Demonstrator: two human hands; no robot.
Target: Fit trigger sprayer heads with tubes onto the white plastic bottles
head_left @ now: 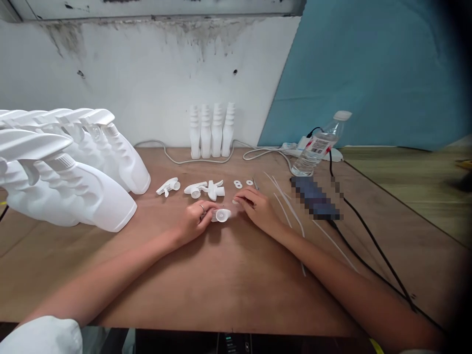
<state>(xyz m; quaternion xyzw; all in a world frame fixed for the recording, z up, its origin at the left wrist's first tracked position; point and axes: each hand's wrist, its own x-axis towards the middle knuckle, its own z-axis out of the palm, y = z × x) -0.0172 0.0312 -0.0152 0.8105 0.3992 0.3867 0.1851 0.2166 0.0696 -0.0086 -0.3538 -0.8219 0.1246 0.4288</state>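
My left hand [196,217] is closed around a white trigger spray head [221,215], whose round open collar faces me. To its right my right hand [254,204] pinches a small white washer [235,201] between thumb and fingertips, a short gap away from the collar. Just beyond my hands lie several more white washers [250,182]. Other loose trigger spray heads [195,190] rest on the table behind my left hand, one of them [168,187] farther left. Thin clear tubes [291,206] are scattered right of my right hand.
Assembled white spray bottles [99,196] crowd the left side. Several narrow white bottles [212,132] stand against the wall. A tilted water bottle [317,147], a power strip [334,156], a dark pixelated phone-like object [315,196] and black cables [368,241] occupy the right.
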